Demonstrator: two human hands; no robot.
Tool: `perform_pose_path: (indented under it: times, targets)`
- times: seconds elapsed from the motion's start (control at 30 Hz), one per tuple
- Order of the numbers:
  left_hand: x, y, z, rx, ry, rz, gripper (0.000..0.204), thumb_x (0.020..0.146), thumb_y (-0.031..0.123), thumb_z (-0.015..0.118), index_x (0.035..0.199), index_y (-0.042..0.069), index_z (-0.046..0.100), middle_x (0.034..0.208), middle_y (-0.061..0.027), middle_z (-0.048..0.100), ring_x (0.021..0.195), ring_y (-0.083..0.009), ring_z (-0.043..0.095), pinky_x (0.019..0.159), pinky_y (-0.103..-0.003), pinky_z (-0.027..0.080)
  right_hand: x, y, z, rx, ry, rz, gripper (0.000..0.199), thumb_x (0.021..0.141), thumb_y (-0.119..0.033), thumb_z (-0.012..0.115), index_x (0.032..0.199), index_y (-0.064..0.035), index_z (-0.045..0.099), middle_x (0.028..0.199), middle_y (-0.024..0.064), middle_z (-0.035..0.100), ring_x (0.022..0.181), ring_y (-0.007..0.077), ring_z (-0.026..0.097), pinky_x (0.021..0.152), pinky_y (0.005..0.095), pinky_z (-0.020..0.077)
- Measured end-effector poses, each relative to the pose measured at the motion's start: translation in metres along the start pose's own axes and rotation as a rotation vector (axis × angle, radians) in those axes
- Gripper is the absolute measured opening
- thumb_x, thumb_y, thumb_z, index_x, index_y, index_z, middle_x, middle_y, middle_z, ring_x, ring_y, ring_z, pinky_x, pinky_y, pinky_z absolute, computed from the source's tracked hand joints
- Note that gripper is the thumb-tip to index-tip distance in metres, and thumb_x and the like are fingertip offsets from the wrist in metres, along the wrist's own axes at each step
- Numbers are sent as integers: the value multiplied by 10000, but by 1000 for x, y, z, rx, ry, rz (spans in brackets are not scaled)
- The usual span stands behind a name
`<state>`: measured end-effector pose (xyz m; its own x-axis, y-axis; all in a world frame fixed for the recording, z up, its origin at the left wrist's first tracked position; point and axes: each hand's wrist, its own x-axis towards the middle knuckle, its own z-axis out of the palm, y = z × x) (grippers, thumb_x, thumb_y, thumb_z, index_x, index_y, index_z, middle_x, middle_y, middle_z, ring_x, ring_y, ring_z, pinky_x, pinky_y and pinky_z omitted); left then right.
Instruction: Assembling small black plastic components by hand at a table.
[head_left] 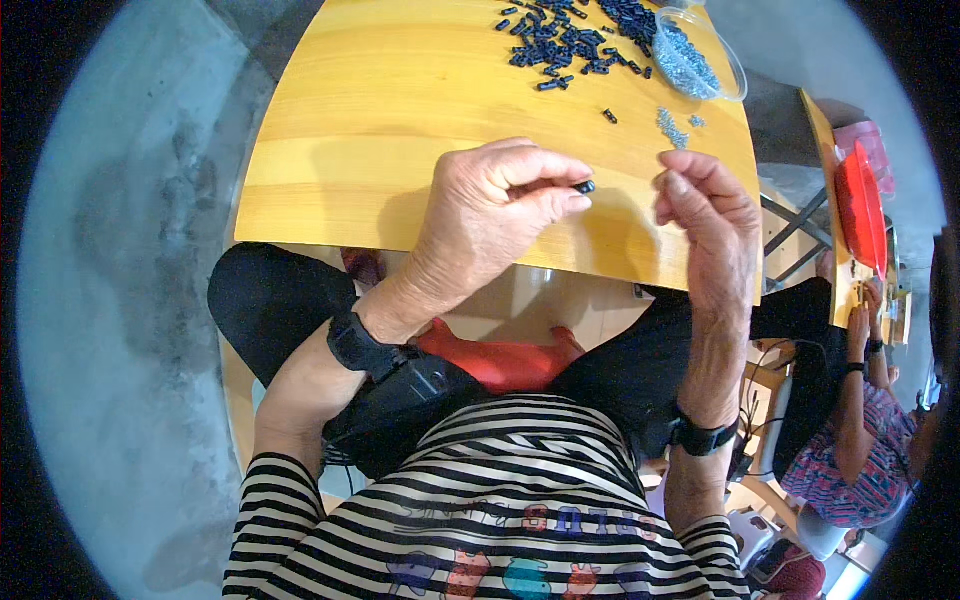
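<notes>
Between the thumb and fingertips of my left hand (482, 205) is a small black cylindrical part (586, 187), held just above the table near its front edge. My right hand (712, 205) is to the right of it, thumb and index finger pinched together. Whatever that pinch may hold is too small to make out. Beyond my right fingertips lies a little heap of tiny silvery pieces (671, 129), perhaps screws. A single black part (610, 116) rests by itself between this heap and the larger pile of black parts (560, 45).
At the far right corner of the yellow wooden table (350, 130) stands a clear plastic bowl (743, 84) of tiny silvery pieces. My knees are under the table's front edge. To the right, another person (850, 440) works at a table with a red tray (860, 205).
</notes>
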<state>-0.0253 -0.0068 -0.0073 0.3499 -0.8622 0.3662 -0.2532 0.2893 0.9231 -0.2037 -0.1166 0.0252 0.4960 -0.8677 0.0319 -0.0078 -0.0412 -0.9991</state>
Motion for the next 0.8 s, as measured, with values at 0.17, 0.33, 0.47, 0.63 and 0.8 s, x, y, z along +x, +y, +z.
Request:
perform_pose_path:
  times: [0.17, 0.33, 0.47, 0.63, 0.8]
  targets:
    - [3, -6, -8, -90, -3, -98, 152, 753, -19, 727, 902, -3, 701, 826, -34, 660, 741, -93, 604, 682, -210, 493, 9, 17, -11, -424, 45, -88, 145, 828, -62, 665, 965, -15, 672, 805, 14, 647, 706, 87, 575, 656, 232, 468]
    - [7, 1, -15, -323, 17, -298, 147, 792, 23, 708, 936, -5, 693, 840, -55, 675, 736, -107, 620, 702, -228, 513, 11, 25, -8, -640, 105, -209, 150, 773, -38, 683, 921, -14, 665, 779, 74, 638, 696, 136, 597, 676, 263, 483]
    - [12, -4, -25, -386, 50, -299, 165, 814, 52, 689, 961, -23, 681, 826, -79, 679, 729, -125, 629, 703, -242, 520, 15, 17, 1, -650, 37, -201, 145, 777, -37, 678, 920, -14, 665, 785, 77, 642, 702, 142, 604, 679, 268, 488]
    - [13, -8, -37, -382, 80, -280, 168, 827, 47, 670, 979, -24, 676, 849, -86, 680, 736, -132, 632, 700, -246, 519, 23, 17, -11, -725, 134, -301, 140, 785, -41, 679, 922, -14, 668, 810, 90, 664, 729, 144, 624, 684, 264, 492]
    - [14, -16, -45, -449, 94, -292, 174, 838, 46, 654, 998, -19, 670, 875, -91, 680, 750, -140, 638, 699, -249, 519, 15, 16, -48, -636, 256, -154, 141, 837, -63, 648, 962, -5, 676, 768, 23, 648, 707, 85, 574, 653, 221, 465]
